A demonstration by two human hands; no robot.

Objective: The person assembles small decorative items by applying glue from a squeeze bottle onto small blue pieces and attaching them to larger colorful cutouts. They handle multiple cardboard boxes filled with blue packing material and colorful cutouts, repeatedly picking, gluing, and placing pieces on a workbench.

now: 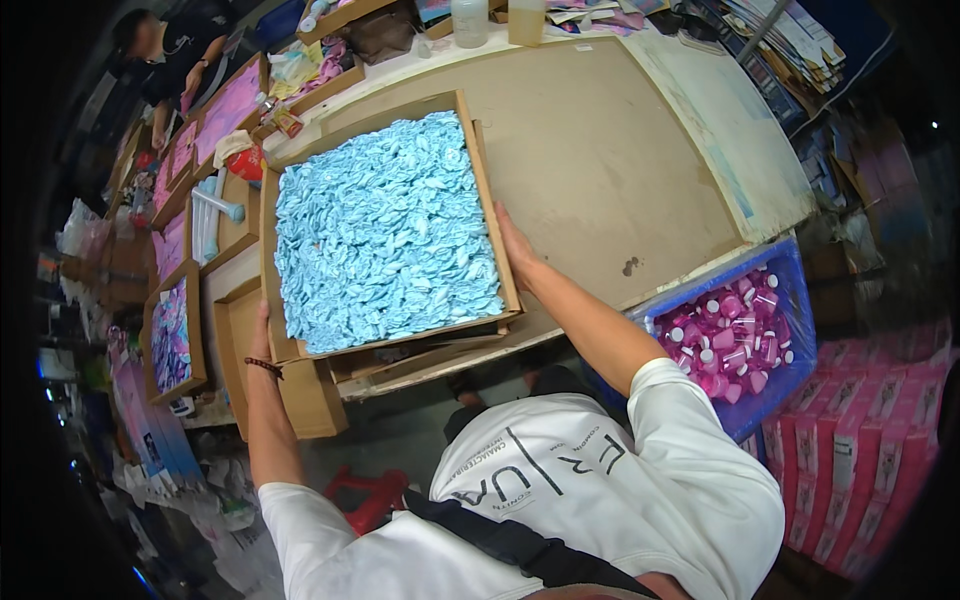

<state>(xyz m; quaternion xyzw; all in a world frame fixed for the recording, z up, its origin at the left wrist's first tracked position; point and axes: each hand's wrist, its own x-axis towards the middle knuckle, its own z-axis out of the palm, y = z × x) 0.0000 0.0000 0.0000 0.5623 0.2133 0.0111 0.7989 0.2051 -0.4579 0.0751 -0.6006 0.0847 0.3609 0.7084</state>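
A shallow cardboard tray (484, 190) is filled with many small light-blue pieces (385, 230), too small to name for sure. It sits tilted at the near left of the worktable. My left hand (263, 328) is closed on its left wall near the front corner, the fingers mostly hidden. On the opposite side, my right hand (513, 245) grips the right wall with its fingers underneath, out of sight. More cardboard (430, 355) shows below the tray's front edge.
An open cardboard box (234, 330) stands left of my left forearm. Cardboard trays with pink items (232, 108) line the far left, where another person (185, 50) stands. A blue crate (800, 300) of pink bottles (725, 335) adjoins the worktable (610, 150) at right, near pink boxes (850, 450).
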